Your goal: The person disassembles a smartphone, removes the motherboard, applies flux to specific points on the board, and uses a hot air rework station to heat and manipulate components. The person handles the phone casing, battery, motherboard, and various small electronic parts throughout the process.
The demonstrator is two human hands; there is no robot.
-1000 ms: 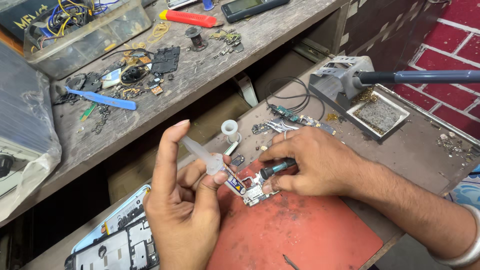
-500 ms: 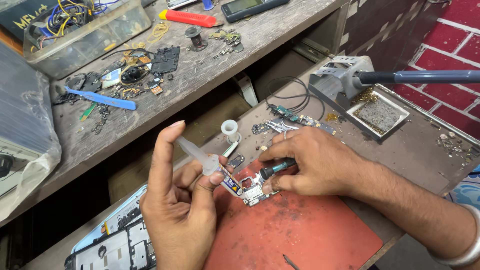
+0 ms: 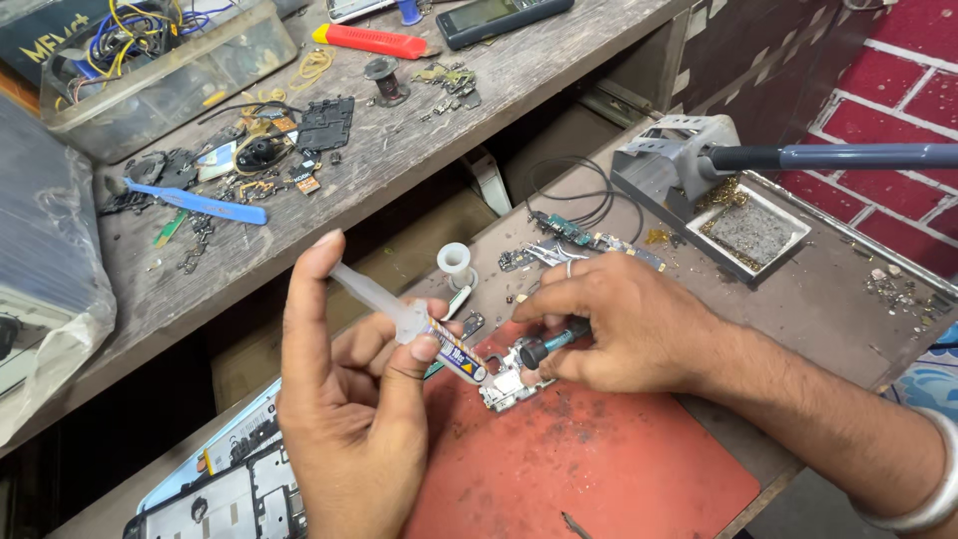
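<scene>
My left hand (image 3: 344,419) has its fingers clamped on a syringe (image 3: 404,319), nozzle over the circuit board (image 3: 509,384) on the red mat (image 3: 599,469). My right hand (image 3: 619,324) pinches that board. A clear box (image 3: 150,70) holds coloured wires.

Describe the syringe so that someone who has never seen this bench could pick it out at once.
Start at the red mat on the lower bench; the two hands meet above its upper left corner. The syringe is in the left hand, thumb on its plunger, tip over the small circuit board. It is the only clear tube there.
</scene>
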